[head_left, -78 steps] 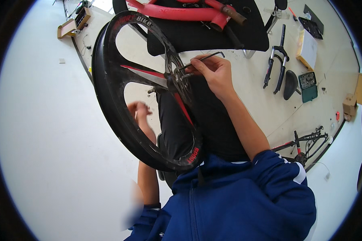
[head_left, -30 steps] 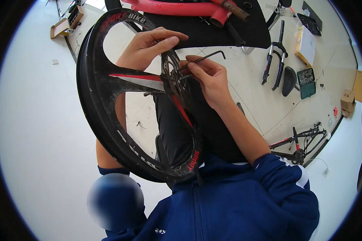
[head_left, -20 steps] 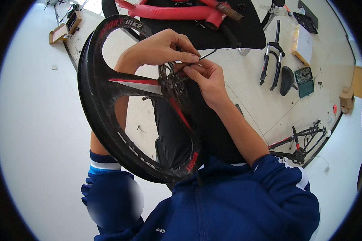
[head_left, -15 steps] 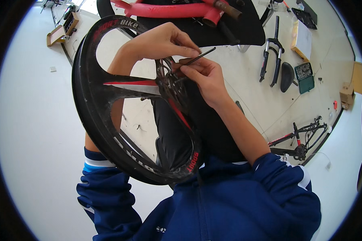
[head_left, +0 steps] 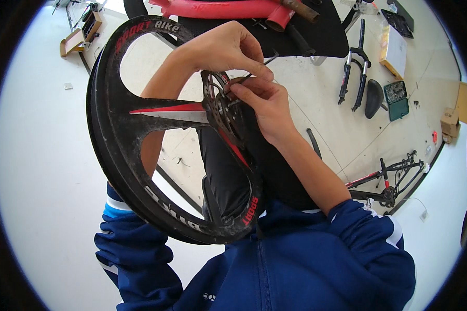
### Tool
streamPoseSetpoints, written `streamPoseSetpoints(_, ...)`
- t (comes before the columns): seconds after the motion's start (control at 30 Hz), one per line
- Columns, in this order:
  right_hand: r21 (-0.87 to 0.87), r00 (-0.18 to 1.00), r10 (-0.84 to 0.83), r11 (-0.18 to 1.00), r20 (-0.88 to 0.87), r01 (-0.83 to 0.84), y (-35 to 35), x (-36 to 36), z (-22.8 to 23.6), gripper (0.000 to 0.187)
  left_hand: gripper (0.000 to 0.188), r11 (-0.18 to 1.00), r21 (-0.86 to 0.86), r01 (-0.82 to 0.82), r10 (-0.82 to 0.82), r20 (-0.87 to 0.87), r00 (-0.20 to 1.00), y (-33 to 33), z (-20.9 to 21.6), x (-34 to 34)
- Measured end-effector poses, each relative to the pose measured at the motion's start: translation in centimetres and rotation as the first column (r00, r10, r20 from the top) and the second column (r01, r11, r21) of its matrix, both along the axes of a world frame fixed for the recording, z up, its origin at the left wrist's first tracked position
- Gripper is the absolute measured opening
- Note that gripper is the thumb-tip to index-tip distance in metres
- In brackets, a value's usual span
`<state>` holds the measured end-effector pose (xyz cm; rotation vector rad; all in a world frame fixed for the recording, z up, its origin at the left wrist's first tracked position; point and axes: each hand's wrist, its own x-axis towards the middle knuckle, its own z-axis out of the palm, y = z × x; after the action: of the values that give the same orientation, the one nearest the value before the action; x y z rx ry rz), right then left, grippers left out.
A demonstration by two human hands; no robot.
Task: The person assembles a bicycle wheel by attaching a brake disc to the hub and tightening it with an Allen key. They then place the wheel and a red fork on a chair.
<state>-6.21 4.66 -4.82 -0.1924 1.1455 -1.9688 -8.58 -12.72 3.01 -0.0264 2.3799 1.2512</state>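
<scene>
A black three-spoke bicycle wheel (head_left: 108, 122) with red and silver trim stands tilted across my lap. Its slotted brake disc (head_left: 224, 116) faces right, at the hub. My left forearm passes behind a spoke, and my left hand (head_left: 218, 49) arches above the disc, thumb and fingers closed round a thin dark hex key (head_left: 271, 58). The key's outer end pokes out past those fingers. Close to the disc's upper edge, my right hand (head_left: 269, 103) pinches the key's other end; its fingertips hide where the key meets the disc.
Ahead is a black-topped table (head_left: 327, 36) bearing a red bike frame (head_left: 218, 9). To the right on the floor lie a suspension fork (head_left: 355, 67), a saddle (head_left: 373, 98), a green toolbox (head_left: 398, 109) and another bike frame (head_left: 386, 179). An open cardboard box (head_left: 80, 36) sits far left.
My left hand has shifted right and slightly up along the hex key, whose outer end has swung upward. The wheel has moved slightly left; my right hand stays by the disc.
</scene>
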Motion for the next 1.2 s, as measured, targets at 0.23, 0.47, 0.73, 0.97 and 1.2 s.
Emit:
streamPoseSetpoints(0.23, -0.085, 0.99, 0.119, 0.988, -0.077, -0.126, 0.2, -1.2, -0.1, 0.022, 0.029, 0.983, 0.185, -0.013, 0.01, 0.015, 1.0, -1.5, -1.4, 0.0)
streamPoseSetpoints(0.47, 0.026, 0.987, 0.106, 0.994, -0.123, -0.104, 0.1, -0.5, 0.5, 0.019, 0.028, 0.974, 0.223, -0.042, 0.047, -0.016, 0.999, -1.4, -0.8, 0.5)
streamPoseSetpoints(0.73, 0.049, 0.983, 0.083, 0.996, -0.162, -0.076, 0.1, -0.6, 0.4, 0.017, 0.034, 0.992, 0.129, -0.016, 0.021, -0.038, 0.999, -1.1, -1.3, 0.4)
streamPoseSetpoints(0.97, -0.055, 0.985, 0.091, 0.994, -0.146, -0.1, 0.0, -1.0, 0.4, 0.017, 0.033, 0.981, 0.191, -0.007, 0.001, 0.029, 1.0, -1.2, -1.0, 0.2)
streamPoseSetpoints(1.2, 0.117, 0.982, 0.082, 0.991, -0.171, -0.063, 0.0, -0.7, 0.9, 0.015, 0.037, 0.991, 0.129, -0.038, 0.04, -0.011, 0.999, -1.0, 0.4, 0.3)
